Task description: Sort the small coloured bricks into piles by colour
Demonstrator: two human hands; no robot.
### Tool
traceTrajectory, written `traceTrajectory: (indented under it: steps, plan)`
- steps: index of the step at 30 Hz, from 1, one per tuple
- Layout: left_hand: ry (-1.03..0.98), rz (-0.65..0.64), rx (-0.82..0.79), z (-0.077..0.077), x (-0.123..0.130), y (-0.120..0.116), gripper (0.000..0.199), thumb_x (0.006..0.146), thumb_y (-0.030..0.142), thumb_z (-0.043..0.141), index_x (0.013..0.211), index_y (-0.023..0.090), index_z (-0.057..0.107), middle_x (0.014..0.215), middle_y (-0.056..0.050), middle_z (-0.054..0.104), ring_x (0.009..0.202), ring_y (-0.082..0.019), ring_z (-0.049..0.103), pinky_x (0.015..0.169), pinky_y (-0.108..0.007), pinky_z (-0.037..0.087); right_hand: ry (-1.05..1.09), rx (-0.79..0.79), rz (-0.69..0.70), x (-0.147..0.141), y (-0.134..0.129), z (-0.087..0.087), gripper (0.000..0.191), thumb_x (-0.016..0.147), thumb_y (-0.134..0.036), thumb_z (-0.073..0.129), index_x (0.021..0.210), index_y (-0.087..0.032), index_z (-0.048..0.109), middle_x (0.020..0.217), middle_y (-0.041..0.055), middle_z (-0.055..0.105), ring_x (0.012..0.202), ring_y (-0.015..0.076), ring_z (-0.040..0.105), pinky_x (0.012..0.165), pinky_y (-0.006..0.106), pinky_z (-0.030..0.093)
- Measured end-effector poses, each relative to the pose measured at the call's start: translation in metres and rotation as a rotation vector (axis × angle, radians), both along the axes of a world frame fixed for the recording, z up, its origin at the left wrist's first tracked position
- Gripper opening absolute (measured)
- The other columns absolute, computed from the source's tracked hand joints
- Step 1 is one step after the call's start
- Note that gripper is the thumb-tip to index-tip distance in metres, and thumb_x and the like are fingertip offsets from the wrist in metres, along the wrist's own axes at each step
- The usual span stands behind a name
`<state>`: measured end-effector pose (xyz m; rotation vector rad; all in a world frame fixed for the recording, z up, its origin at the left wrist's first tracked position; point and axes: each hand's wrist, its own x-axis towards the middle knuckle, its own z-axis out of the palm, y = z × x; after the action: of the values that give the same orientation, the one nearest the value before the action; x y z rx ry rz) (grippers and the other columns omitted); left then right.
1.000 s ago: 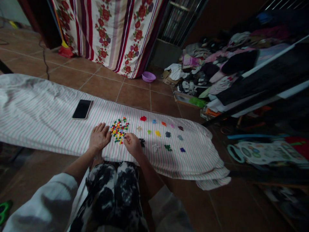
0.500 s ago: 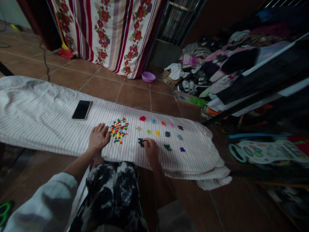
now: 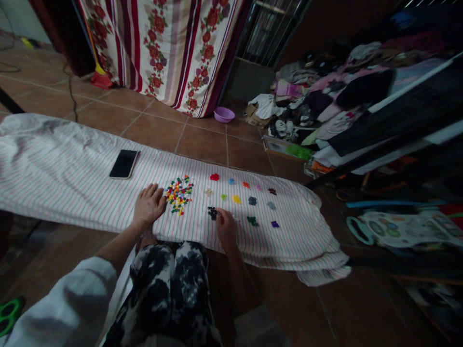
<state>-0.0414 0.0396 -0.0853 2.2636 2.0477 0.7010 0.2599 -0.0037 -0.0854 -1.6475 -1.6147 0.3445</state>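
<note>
My left hand (image 3: pixel 149 205) rests on the striped cloth with its fingers stretched out, at the left edge of a mixed heap of small coloured pieces (image 3: pixel 178 195). Beside a small pile of black pieces (image 3: pixel 211 212), my right hand (image 3: pixel 226 227) has its thumb and fingers pinched together; whatever may be between the fingertips is too small to make out. Small single-colour piles lie farther right, among them red (image 3: pixel 214 177), yellow (image 3: pixel 236 199), dark grey (image 3: pixel 252 200), dark green (image 3: pixel 252 221) and purple (image 3: pixel 275 224). A few pale pieces show just behind my right hand.
The striped cloth (image 3: pixel 83 188) covers a long narrow surface. A phone (image 3: pixel 124 164) lies on it to the left. Beyond, a purple basin (image 3: pixel 224 114) stands on the tiled floor near a flowered curtain (image 3: pixel 173 53). Heaped clothes (image 3: pixel 325 96) fill the right side.
My right hand has turned slightly beside the black pile, and pale pieces behind it now show. My left hand stays in place. The whole view has shifted a little.
</note>
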Motion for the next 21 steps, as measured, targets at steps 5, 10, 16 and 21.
traceTrajectory:
  steps: [5,10,16,21]
  plan:
    - [0.016,-0.001,-0.005,0.002,0.001,0.000,0.044,0.093,0.037,0.039,0.125,0.016,0.061,0.142,-0.017,0.055,0.140,-0.032,0.042,0.114,-0.049,0.034,-0.004,0.066,-0.025,0.001,-0.001,-0.001,0.031,0.090,-0.024,0.041,0.101,-0.018,0.069,0.101,0.0125,0.071,0.097,0.0230,0.065,0.088,0.039,0.053]
    - [0.025,0.020,0.006,0.004,0.003,0.000,0.042,0.093,0.030,0.037,0.124,0.016,0.063,0.142,-0.015,0.056,0.139,-0.029,0.044,0.114,-0.047,0.034,-0.006,0.135,0.125,-0.015,-0.001,0.010,0.028,0.094,-0.024,0.043,0.100,-0.019,0.070,0.099,0.0110,0.068,0.092,0.0206,0.064,0.079,0.033,0.054]
    - [0.030,0.027,-0.004,0.002,0.002,0.001,0.042,0.092,0.026,0.039,0.125,0.015,0.063,0.142,-0.015,0.057,0.139,-0.029,0.045,0.115,-0.046,0.034,-0.052,-0.113,0.488,-0.060,-0.006,0.016,0.024,0.093,-0.019,0.051,0.098,-0.024,0.074,0.100,0.0052,0.070,0.096,0.0176,0.064,0.088,0.029,0.051]
    - [-0.005,0.029,-0.020,0.003,0.002,0.001,0.042,0.092,0.025,0.040,0.126,0.015,0.063,0.143,-0.015,0.056,0.140,-0.029,0.044,0.116,-0.047,0.033,-0.111,-0.187,0.543,-0.077,-0.004,0.014,0.025,0.093,-0.016,0.054,0.103,-0.023,0.075,0.099,0.0059,0.068,0.096,0.0173,0.064,0.088,0.027,0.050]
